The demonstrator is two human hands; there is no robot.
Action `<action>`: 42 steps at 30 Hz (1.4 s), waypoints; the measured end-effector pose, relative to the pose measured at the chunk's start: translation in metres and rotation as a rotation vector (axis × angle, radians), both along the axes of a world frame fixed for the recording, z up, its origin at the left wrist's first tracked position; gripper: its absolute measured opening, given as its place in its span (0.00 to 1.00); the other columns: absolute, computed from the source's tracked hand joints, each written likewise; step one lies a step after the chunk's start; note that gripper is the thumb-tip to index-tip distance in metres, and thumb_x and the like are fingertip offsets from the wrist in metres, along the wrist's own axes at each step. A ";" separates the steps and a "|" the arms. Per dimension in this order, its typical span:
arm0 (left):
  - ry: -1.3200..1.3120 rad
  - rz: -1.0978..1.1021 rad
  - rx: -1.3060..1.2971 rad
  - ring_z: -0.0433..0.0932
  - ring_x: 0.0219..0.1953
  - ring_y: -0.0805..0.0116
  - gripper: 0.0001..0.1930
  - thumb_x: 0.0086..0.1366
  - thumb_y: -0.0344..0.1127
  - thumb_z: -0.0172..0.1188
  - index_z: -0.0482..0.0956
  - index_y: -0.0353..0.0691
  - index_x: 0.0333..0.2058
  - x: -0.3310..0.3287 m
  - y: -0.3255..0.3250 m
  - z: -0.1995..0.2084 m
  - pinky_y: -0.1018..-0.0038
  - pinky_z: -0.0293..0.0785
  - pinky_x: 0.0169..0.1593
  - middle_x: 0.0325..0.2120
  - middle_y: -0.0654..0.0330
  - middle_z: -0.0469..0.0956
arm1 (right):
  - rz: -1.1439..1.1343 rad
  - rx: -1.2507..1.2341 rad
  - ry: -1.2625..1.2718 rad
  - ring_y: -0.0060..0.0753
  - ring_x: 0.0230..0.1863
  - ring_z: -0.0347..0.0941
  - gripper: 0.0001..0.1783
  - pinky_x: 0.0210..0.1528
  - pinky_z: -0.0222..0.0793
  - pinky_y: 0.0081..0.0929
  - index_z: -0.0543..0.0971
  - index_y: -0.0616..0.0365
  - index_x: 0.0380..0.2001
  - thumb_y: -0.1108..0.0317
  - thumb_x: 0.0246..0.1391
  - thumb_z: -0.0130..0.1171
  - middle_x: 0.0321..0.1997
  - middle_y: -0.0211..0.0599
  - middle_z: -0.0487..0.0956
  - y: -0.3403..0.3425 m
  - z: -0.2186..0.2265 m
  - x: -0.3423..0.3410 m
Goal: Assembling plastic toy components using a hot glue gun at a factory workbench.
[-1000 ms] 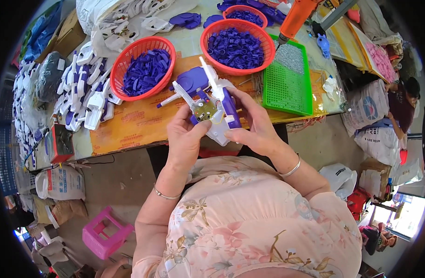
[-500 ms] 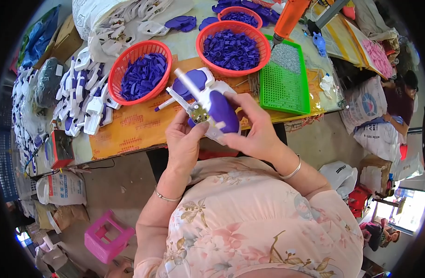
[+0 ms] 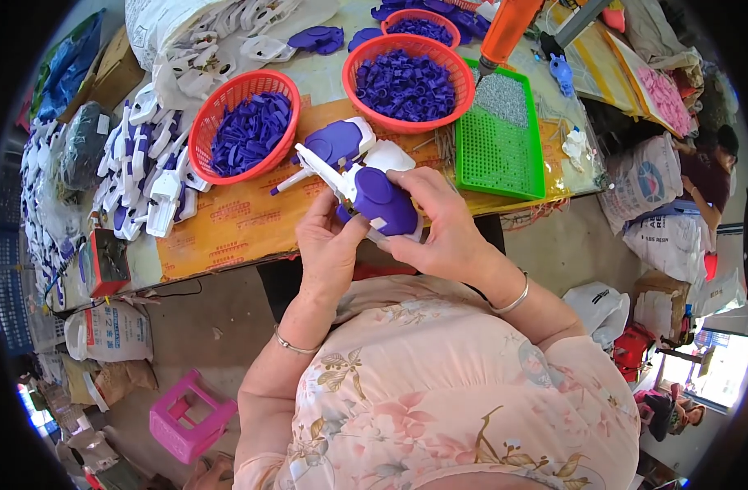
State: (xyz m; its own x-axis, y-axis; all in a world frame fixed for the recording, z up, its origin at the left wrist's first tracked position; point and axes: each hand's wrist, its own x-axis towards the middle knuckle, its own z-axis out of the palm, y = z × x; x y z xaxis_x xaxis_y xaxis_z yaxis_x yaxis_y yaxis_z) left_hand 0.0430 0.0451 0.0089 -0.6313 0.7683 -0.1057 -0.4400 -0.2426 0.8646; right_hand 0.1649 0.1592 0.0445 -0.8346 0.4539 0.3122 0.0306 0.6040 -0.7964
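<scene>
Head view shows the left hand (image 3: 325, 249) and the right hand (image 3: 446, 224), both with fingers (image 3: 419, 189) clamped on one purple and white plastic casing (image 3: 386, 204), at the near edge of the counter (image 3: 321, 77).

I list: one left hand (image 3: 325, 253), gripping, thumb (image 3: 353, 232) inward; one right hand (image 3: 443, 224), gripping, fingers (image 3: 421, 189) curled; two forearms (image 3: 547, 309), converging forward.

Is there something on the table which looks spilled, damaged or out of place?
Nothing looks clearly spilled or damaged. Only the crumpled white scrap, right of the green tray, seems slightly odd: it lies loose, perhaps as litter.
</scene>
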 end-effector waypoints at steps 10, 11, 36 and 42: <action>-0.058 -0.020 0.026 0.75 0.44 0.72 0.25 0.54 0.19 0.58 0.67 0.28 0.52 -0.001 0.001 -0.001 0.75 0.74 0.48 0.45 0.57 0.74 | -0.057 -0.087 0.026 0.51 0.54 0.67 0.40 0.56 0.64 0.39 0.64 0.64 0.56 0.70 0.38 0.69 0.51 0.52 0.69 -0.013 -0.018 -0.003; -0.069 -0.039 0.012 0.75 0.45 0.72 0.25 0.54 0.19 0.58 0.66 0.29 0.52 -0.002 0.001 -0.001 0.75 0.74 0.48 0.45 0.57 0.73 | -0.028 -0.244 -0.019 0.50 0.54 0.68 0.40 0.57 0.64 0.38 0.63 0.64 0.57 0.70 0.39 0.69 0.52 0.52 0.68 -0.014 -0.019 -0.002; -0.124 -0.454 0.115 0.75 0.47 0.69 0.35 0.50 0.27 0.71 0.68 0.37 0.58 -0.031 -0.015 -0.015 0.74 0.77 0.43 0.52 0.62 0.73 | 0.119 -0.763 0.012 0.24 0.54 0.67 0.42 0.59 0.61 0.26 0.63 0.64 0.62 0.72 0.42 0.67 0.55 0.35 0.71 0.007 -0.011 0.011; -0.116 -0.376 0.123 0.75 0.46 0.70 0.36 0.49 0.28 0.72 0.68 0.35 0.57 -0.021 -0.013 -0.010 0.73 0.79 0.43 0.49 0.61 0.74 | 0.152 -0.650 0.027 0.24 0.56 0.65 0.40 0.60 0.60 0.25 0.62 0.64 0.61 0.75 0.43 0.64 0.56 0.37 0.69 0.008 -0.015 0.014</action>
State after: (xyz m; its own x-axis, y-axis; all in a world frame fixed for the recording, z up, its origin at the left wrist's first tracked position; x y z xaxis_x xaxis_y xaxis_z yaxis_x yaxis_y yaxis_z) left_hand 0.0215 0.0325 -0.0012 -0.2932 0.9546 -0.0532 -0.6107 -0.1442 0.7786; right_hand 0.1784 0.1670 0.0300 -0.8996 0.4352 0.0363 -0.0421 -0.0036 -0.9991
